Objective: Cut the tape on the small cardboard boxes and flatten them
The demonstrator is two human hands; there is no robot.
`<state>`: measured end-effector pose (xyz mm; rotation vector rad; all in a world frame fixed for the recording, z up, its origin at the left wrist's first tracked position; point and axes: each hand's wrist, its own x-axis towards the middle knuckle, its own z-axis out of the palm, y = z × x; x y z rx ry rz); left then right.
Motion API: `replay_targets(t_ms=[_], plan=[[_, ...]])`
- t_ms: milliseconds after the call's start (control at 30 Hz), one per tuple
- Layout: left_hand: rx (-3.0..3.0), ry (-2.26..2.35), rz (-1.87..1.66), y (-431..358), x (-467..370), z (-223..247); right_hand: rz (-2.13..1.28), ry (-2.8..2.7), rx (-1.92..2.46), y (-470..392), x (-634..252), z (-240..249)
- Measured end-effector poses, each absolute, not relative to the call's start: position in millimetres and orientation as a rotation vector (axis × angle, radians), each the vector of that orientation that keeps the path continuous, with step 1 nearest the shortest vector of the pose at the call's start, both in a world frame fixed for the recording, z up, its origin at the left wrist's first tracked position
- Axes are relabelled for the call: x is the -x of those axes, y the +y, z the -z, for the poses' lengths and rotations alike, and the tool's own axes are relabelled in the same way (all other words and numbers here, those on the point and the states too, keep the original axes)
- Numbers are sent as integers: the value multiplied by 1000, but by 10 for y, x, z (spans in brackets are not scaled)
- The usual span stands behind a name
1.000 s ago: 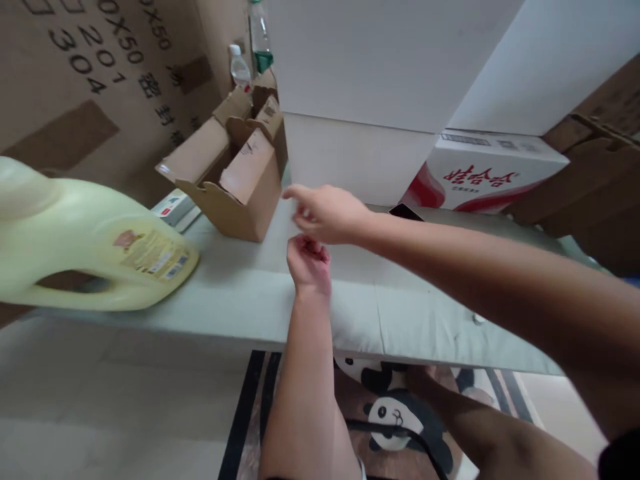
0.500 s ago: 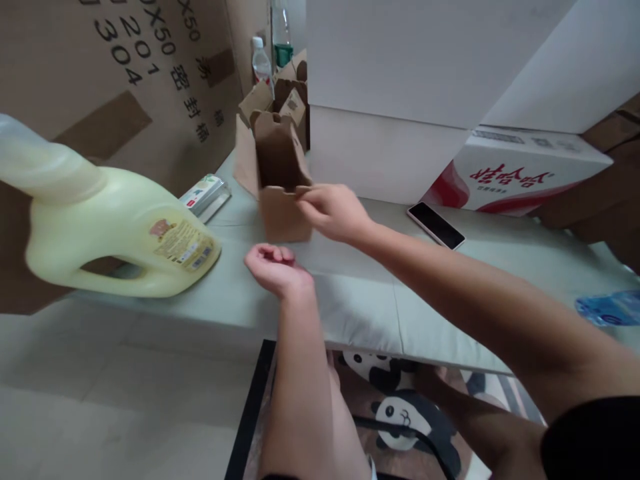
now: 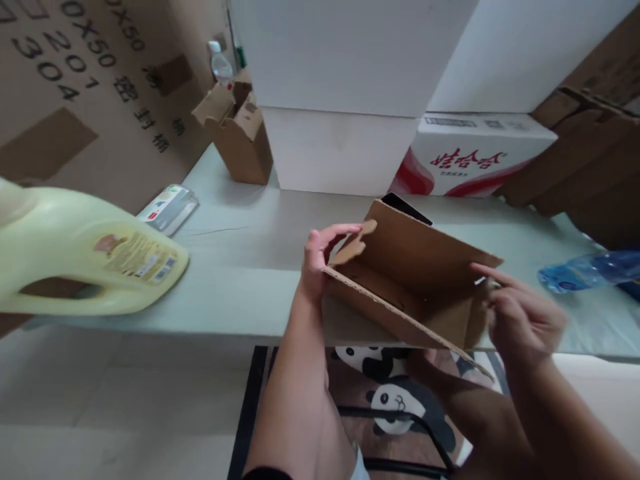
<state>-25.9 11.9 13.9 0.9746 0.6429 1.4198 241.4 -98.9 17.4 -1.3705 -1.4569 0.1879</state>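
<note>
An open cardboard box (image 3: 425, 267) is tilted over the front edge of the pale table (image 3: 225, 293), its inside facing me. My left hand (image 3: 323, 257) grips its left end, by a notched flap. At the right end my right hand (image 3: 523, 313) holds the box with its fingers bent, the index finger lying along the rim. Just behind the box, a dark phone (image 3: 407, 208) is partly covered by it. A second small open cardboard box (image 3: 245, 143) stands at the back.
On the left lies a big yellow jug (image 3: 100, 250) near a flat packet (image 3: 170, 208). White boxes (image 3: 340, 147) and a red-and-white carton (image 3: 470, 157) line the back. A clear bottle (image 3: 590, 270) lies at right; a small bottle (image 3: 220, 63) stands at back left.
The front cardboard box has moved from the back left to the near right, now tilted between my hands. My left hand has taken hold of it. The camera view has shifted right.
</note>
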Motion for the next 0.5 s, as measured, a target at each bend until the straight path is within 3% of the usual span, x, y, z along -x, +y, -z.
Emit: replay_targets(t_ms=[200, 367, 500], plan=[[-993, 815, -1423, 141, -122, -209, -55, -1349, 1426, -955, -2488, 51], [-1125, 949, -1519, 254, -382, -120, -397, -1214, 1288, -984, -2596, 103], [-1225, 975, -1619, 264, -545, -5, -400, -1316, 1309, -1038, -2698, 125]])
